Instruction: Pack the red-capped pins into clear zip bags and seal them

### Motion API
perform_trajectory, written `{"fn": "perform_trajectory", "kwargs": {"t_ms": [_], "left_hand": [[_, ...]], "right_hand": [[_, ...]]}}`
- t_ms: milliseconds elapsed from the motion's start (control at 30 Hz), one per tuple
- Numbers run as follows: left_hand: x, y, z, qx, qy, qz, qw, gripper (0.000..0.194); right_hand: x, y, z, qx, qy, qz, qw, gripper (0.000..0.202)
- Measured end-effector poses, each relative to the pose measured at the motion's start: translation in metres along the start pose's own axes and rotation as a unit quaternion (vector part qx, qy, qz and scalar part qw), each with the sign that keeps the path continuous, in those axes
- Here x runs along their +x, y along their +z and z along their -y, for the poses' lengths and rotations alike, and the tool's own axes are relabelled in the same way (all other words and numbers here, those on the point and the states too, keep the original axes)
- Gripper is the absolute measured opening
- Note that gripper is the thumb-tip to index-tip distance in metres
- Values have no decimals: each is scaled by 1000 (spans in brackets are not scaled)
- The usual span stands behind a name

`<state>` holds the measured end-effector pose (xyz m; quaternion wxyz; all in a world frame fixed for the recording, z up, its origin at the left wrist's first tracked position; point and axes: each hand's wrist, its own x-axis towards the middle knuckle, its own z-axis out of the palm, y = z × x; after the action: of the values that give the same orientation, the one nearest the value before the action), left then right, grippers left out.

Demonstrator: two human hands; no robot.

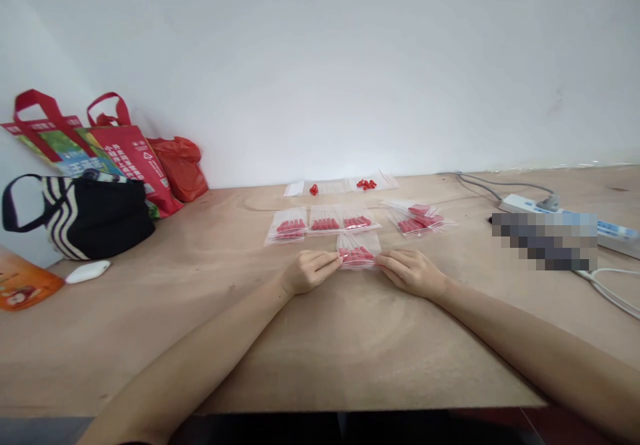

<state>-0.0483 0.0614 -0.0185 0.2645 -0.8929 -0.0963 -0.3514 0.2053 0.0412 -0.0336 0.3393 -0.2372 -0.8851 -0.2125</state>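
A small clear plastic bag (358, 253) with several red pieces and thin whitish sticks lies on the wooden table in front of me. My left hand (311, 270) pinches its left lower corner between thumb and fingers. At the opposite corner, my right hand (409, 272) has its fingers closed on the bag's edge. Just beyond lie more bags of the same kind: one at the left (287, 226), a pair in the middle (344, 220), and an overlapping pile (419, 219) at the right. The exact kind of the red pieces is too small to tell.
Near the wall lie clear bags with small red bits (367, 184). Shopping bags (133, 158), a red plastic bag (181, 168), a black striped bag (107, 215) and a white flat object (88, 272) are at left. A power strip (530, 208) with cables and a blurred-out object (545, 240) are at right.
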Motion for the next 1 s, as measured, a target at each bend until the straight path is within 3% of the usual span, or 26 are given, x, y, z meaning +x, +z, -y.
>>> {"fn": "perform_trajectory", "kwargs": {"t_ms": [300, 467, 833, 1000], "left_hand": [[-1, 0, 2, 9, 26, 1, 1000, 21], [-3, 2, 2, -7, 1, 18, 1000, 22], [6, 2, 0, 20, 8, 3, 1000, 12], [7, 0, 0, 18, 0, 8, 1000, 14]], "right_hand": [[0, -5, -2, -126, -44, -9, 991, 19], [2, -5, -2, -112, -18, -7, 993, 17], [44, 23, 25, -109, -87, -75, 987, 14], [46, 24, 28, -132, -84, -60, 986, 19]]}}
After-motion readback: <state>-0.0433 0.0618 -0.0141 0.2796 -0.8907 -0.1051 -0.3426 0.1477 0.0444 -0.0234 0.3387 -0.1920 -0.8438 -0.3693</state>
